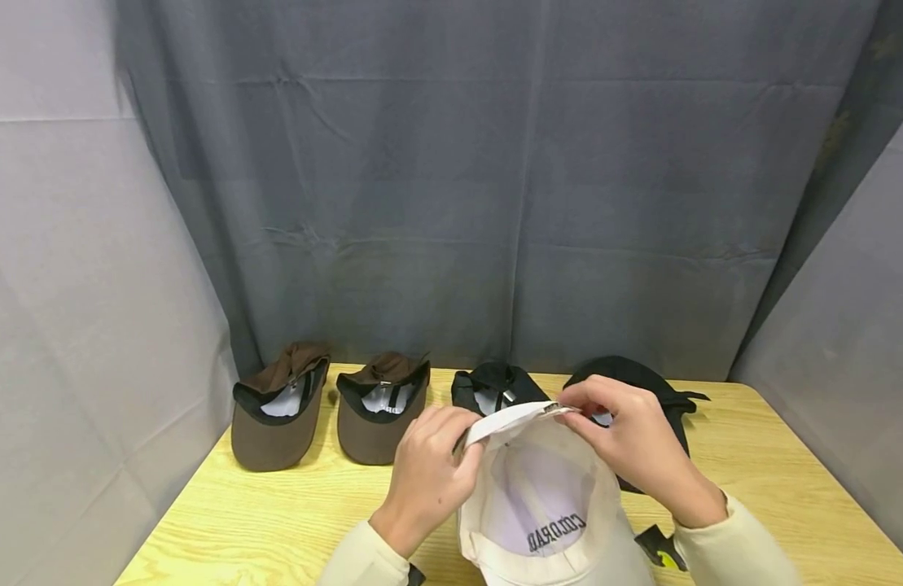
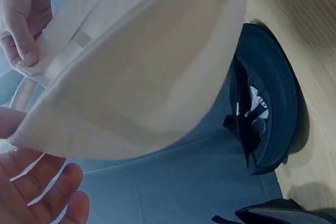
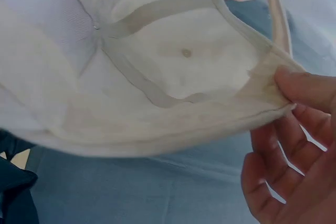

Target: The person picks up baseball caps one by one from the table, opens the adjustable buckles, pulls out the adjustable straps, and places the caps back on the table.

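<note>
A cream baseball cap (image 1: 542, 488) is held up before me, its inside toward the head camera and dark embroidered lettering showing in reverse. With thumb and fingers my left hand (image 1: 429, 476) pinches the back edge by the closure strap (image 1: 513, 419). On the opposite side, my right hand (image 1: 637, 439) pinches the edge where the strap meets the cap. From the right wrist, the cap's lining (image 3: 178, 35) shows seam tape and an eyelet, with the right thumb (image 3: 307, 88) on the rim. The left wrist view shows the cap's outer panel (image 2: 147, 87).
Two brown caps (image 1: 275, 431) (image 1: 381, 431) lie at the back left of the wooden table (image 1: 260, 521). Two black caps (image 1: 498, 382) (image 1: 630, 374) lie further right, partly hidden by the hands and cream cap. A grey curtain (image 1: 422, 179) hangs behind, with pale cloth (image 1: 77, 325) at the sides.
</note>
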`<state>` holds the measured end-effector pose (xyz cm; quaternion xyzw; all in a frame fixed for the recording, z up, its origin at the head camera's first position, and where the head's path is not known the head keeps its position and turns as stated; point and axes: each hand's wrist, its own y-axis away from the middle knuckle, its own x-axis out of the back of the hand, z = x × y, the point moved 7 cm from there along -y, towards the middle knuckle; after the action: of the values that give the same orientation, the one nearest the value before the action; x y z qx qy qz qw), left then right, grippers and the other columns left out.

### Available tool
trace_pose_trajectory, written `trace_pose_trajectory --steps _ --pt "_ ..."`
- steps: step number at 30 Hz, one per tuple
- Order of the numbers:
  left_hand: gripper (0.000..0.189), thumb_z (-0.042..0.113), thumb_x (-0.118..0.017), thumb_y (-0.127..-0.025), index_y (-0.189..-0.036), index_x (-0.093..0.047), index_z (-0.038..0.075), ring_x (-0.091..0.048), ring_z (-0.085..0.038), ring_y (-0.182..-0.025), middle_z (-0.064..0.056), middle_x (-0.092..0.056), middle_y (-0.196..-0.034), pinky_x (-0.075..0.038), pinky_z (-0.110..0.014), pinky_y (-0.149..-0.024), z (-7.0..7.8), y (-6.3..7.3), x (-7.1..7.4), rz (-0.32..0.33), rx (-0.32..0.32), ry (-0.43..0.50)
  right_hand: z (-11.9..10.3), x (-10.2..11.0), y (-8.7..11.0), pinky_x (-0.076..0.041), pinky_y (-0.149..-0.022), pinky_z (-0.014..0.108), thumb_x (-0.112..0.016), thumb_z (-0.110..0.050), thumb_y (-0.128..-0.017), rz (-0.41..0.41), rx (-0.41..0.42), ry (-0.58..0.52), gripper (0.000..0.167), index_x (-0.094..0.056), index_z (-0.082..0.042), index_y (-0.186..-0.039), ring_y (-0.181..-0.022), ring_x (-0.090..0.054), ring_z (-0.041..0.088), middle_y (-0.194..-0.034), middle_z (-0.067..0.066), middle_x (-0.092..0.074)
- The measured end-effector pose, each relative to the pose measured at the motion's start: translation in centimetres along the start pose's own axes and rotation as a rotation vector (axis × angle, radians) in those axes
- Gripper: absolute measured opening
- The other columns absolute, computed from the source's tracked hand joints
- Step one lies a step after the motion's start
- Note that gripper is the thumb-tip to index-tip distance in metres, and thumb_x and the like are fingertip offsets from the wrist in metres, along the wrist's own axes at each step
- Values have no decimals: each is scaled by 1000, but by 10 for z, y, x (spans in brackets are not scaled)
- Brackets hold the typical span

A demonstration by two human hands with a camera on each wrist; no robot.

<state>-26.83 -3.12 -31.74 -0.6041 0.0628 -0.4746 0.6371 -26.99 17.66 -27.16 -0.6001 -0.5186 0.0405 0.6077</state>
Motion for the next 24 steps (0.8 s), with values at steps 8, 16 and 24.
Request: trace_pose_trajectory --steps 8,16,24 --pt "6 21 -70 -87 -92 -72 21 -65 -10 -89 9 -72 -93 -48 -26 -69 3 1 5 5 -21 -6 0 15 2 -45 -64 8 -86 2 -66 -2 20 23 37 -71 -28 -82 -66 -54 -6 -75 -19 -62" --pt "4 20 -68 -88 -91 -71 20 -65 -10 -88 9 -71 -92 -47 -25 -69 8 0 8 15 -37 -7 -2 18 7 -45 -65 7 -86 1 -65 -23 39 22 37 -72 -27 -84 -67 -52 -7 -75 -20 -61" --pt "5 21 -70 -86 -90 -73 20 -64 -10 -86 9 -72 -93 -47 -25 -68 14 2 11 11 -56 -18 -9 21 7 -40 -60 8 -83 5 -67 -48 82 27 38 -75 -23 -91 -68 -50 -7 -82 -16 -62"
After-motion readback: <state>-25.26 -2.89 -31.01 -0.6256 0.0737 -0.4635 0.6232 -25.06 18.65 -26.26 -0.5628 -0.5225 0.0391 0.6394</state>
